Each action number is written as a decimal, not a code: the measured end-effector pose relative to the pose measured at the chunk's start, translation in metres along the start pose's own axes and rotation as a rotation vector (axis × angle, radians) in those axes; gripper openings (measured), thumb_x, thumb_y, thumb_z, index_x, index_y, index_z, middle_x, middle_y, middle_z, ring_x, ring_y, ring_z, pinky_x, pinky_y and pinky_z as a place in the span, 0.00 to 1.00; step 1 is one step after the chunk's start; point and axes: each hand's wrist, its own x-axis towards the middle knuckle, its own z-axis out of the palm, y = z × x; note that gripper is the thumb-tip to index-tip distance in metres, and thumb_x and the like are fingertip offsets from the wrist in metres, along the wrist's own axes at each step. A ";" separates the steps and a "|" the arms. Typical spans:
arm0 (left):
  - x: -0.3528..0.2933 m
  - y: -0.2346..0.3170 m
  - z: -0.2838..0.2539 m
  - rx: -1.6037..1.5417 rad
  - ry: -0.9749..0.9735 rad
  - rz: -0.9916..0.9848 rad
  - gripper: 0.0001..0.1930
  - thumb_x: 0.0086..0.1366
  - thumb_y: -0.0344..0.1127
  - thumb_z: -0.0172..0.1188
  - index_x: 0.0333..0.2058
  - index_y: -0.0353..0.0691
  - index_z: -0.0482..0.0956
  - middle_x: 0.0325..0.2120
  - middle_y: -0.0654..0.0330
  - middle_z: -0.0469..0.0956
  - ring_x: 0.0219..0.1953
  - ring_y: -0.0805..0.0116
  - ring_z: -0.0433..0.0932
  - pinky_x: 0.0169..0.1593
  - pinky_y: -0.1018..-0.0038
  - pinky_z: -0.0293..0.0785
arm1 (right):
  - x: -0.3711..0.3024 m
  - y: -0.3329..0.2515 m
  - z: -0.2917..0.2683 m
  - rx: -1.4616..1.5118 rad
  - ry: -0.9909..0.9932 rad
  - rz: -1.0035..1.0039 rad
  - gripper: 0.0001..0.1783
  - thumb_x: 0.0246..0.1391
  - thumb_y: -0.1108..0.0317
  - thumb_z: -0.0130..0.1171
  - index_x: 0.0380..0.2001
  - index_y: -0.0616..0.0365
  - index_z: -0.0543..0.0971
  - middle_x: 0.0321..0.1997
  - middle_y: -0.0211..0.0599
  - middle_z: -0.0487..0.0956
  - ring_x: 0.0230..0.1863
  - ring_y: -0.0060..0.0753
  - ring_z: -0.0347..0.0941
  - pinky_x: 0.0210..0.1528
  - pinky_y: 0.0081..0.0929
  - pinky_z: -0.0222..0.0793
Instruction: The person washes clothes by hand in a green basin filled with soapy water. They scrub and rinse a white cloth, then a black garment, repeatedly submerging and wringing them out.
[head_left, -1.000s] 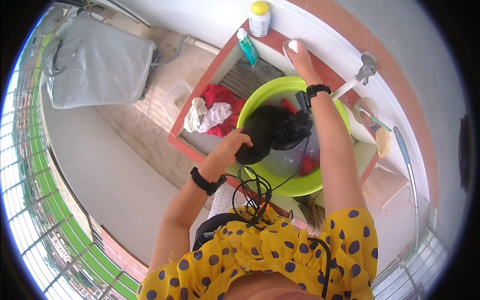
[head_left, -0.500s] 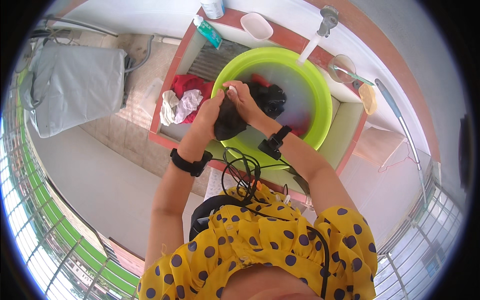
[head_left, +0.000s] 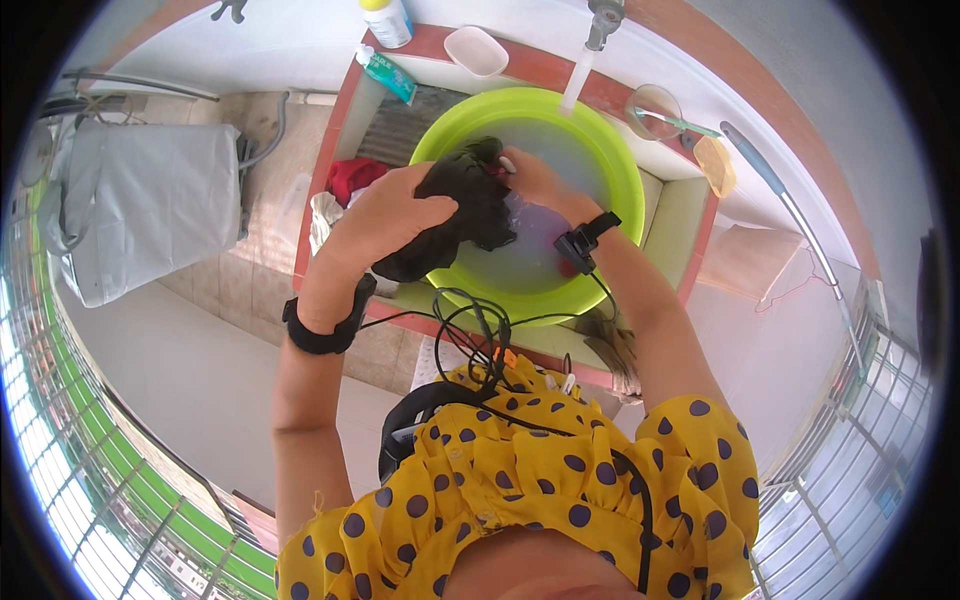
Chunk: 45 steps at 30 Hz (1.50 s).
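Observation:
A wet black garment (head_left: 462, 215) hangs bunched over the left part of a lime-green basin (head_left: 622, 170) of cloudy water (head_left: 540, 275). My left hand (head_left: 392, 218) grips its left side, the thumb lying across the dark fabric. At its upper right edge, my right hand (head_left: 543, 183) pinches the cloth, with a small pale thing at the fingertips that I cannot make out. Reddish cloth (head_left: 567, 262) shows dimly under the water. Left of the basin lie a red cloth (head_left: 355, 178) and a white cloth (head_left: 325, 218), partly hidden by my left arm.
A tap (head_left: 580, 75) reaches over the basin's far rim. Along the tiled sink ledge stand a white soap dish (head_left: 477, 51), a teal tube (head_left: 388, 75) and a white bottle (head_left: 388, 22). A grey-covered box (head_left: 150, 205) sits at left. Black cables (head_left: 480, 330) loop before my chest.
The black garment has been lifted and spread between my hands, which have moved apart. My left hand has shifted left and my right hand right. The view has moved slightly.

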 end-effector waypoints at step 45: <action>-0.018 -0.004 -0.010 0.372 0.526 0.624 0.29 0.41 0.10 0.48 0.37 0.49 0.83 0.33 0.68 0.80 0.41 0.65 0.69 0.52 0.71 0.66 | -0.008 -0.002 0.046 0.018 -0.195 -0.235 0.06 0.59 0.71 0.52 0.39 0.56 0.71 0.37 0.38 0.77 0.36 0.33 0.75 0.37 0.32 0.68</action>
